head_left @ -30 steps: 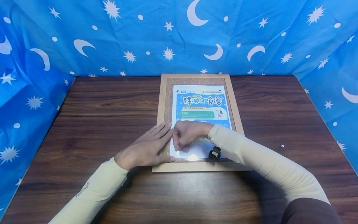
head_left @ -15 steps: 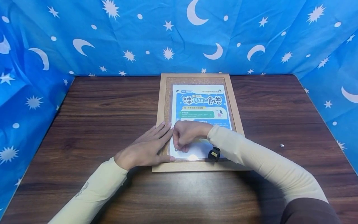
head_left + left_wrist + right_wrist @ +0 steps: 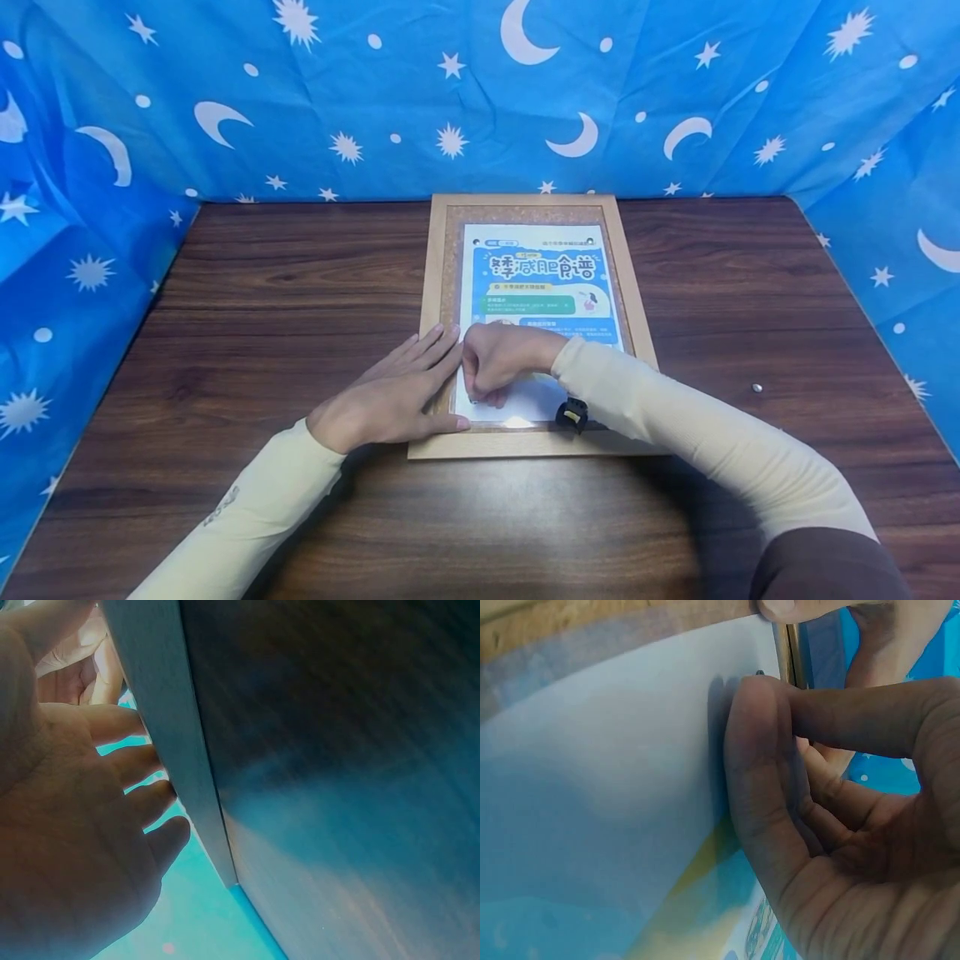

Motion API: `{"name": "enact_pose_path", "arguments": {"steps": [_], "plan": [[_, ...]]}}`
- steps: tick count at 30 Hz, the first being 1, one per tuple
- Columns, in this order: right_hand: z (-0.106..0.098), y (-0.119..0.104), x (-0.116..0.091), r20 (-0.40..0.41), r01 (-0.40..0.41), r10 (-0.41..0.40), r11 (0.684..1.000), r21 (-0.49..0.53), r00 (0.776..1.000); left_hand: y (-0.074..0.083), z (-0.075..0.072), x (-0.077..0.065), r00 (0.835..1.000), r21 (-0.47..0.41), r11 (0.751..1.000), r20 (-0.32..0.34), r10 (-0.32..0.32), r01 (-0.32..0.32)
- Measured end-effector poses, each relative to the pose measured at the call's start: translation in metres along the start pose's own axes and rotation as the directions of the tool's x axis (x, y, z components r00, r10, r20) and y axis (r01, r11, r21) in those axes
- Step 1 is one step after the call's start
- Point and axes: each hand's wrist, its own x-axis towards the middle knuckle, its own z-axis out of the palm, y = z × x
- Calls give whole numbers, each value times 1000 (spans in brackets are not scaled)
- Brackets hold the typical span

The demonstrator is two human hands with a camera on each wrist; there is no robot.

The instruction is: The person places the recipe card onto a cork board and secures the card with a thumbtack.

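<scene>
A printed sheet in a clear sleeve lies on a cork board with a light wooden frame. Small dark tacks show at its two top corners. My right hand pinches a small thumbtack between thumb and forefinger at the sheet's lower left corner, and only a bit of the tack shows past the fingertips. My left hand rests with its fingers extended over the frame's left side, its thumb reaching the lower left corner. In the left wrist view, its fingertips lie along the frame edge.
A single silver tack lies on the dark wooden table, right of the frame. A black wrist camera hangs under the right wrist, over the sheet's lower part. Behind stands a blue curtain with moons and stars.
The right wrist has shifted very slightly to the left while its fingers stay at the same corner. The left hand keeps its place on the frame.
</scene>
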Motion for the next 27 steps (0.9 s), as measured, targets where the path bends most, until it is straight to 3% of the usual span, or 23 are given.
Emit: {"name": "enact_pose_path", "arguments": {"steps": [5, 15, 22, 27], "plan": [[0, 1, -1, 6, 6, -6, 1000, 25, 1000, 0, 0, 0, 1000, 1, 1000, -1, -2, 2], [-7, 15, -16, -26, 132, -135, 985, -109, 990, 0, 0, -1, 1000, -4, 1000, -3, -4, 4], [-19, 36, -45, -113, 118, -119, 993, -12, 986, 0, 1, -1, 1000, -8, 1000, -14, -13, 13], [-34, 59, -75, -193, 129, -129, 992, -9, 973, 1, 2, 0, 1000, -10, 1000, -24, -14, 14]]}}
